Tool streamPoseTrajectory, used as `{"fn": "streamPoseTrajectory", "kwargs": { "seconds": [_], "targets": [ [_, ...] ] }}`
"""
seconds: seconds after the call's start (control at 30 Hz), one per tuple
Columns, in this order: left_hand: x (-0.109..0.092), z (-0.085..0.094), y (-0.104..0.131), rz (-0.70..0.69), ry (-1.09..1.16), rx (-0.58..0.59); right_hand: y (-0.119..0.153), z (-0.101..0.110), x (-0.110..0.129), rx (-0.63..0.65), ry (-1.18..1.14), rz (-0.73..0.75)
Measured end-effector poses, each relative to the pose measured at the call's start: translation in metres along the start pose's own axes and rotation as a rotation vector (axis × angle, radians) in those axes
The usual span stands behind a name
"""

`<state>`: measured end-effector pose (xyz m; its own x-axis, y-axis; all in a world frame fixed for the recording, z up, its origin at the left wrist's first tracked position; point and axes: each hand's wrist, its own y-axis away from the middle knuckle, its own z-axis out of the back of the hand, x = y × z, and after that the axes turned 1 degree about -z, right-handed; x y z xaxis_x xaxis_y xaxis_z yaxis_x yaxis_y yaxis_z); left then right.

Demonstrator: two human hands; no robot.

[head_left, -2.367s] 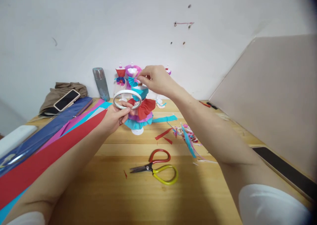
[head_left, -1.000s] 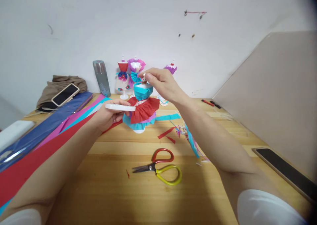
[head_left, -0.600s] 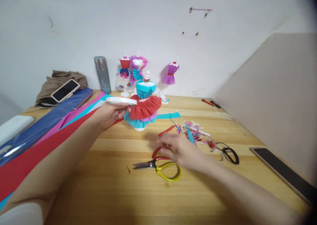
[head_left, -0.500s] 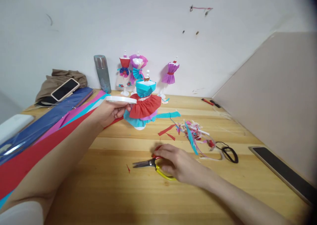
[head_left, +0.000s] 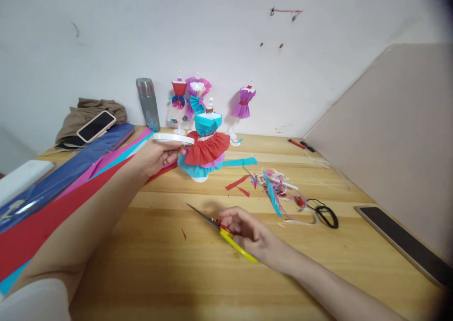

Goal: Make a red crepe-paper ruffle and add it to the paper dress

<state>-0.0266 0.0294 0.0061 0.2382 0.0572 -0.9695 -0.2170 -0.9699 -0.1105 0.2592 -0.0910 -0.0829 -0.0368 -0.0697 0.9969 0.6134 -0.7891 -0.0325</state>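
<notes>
My left hand (head_left: 164, 156) is closed around a white roll of tape (head_left: 173, 138), held flat beside a small dress form (head_left: 208, 144). The form wears a turquoise paper top, a red ruffle and lilac and turquoise layers below. My right hand (head_left: 249, 231) grips scissors (head_left: 237, 246) with red and yellow handles, lifted over the wooden table (head_left: 159, 264). Their blades point to the far left and look nearly together. A turquoise paper strip (head_left: 240, 162) and red scraps (head_left: 238, 183) lie between the form and my right hand.
Several dressed forms (head_left: 244, 103) and a grey flask (head_left: 148, 105) stand by the wall. Coloured paper sheets (head_left: 67, 201) and a blue pack (head_left: 88, 153) lie left, under a phone (head_left: 96, 126). Right are a scrap pile (head_left: 279, 189), a black band (head_left: 327, 217) and a dark-screened device (head_left: 399, 241).
My right hand has closed on the scissors and raised them off the table, and the blades have swung to point farther up and left. The left hand still holds the tape beside the form.
</notes>
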Motion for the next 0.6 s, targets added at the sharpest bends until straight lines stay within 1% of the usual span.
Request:
{"fn": "streamPoseTrajectory", "kwargs": {
  "seconds": [0.07,0.1,0.17,0.3,0.43,0.5,0.6],
  "targets": [
    [0.001,-0.002,0.001,0.002,0.016,-0.011,-0.004,-0.008,-0.002,0.022,-0.361,-0.061],
    [0.002,-0.003,0.001,0.002,0.025,-0.015,-0.007,-0.013,-0.004,0.057,-0.487,-0.075],
    [0.002,-0.005,0.002,0.008,0.036,-0.016,-0.013,-0.021,-0.008,0.095,-0.638,-0.074],
    [0.0,-0.006,0.006,0.033,0.024,-0.005,-0.024,-0.036,-0.021,0.101,-0.705,-0.031],
    [-0.002,-0.006,0.007,0.027,0.011,-0.002,-0.031,-0.045,-0.03,0.184,-0.749,-0.021],
    [-0.003,-0.005,0.006,0.026,0.007,0.014,-0.032,-0.049,-0.028,0.198,-0.752,-0.021],
    [-0.001,-0.003,0.006,0.029,0.006,0.023,-0.034,-0.054,-0.018,0.141,-0.721,-0.004]
  ]
}}
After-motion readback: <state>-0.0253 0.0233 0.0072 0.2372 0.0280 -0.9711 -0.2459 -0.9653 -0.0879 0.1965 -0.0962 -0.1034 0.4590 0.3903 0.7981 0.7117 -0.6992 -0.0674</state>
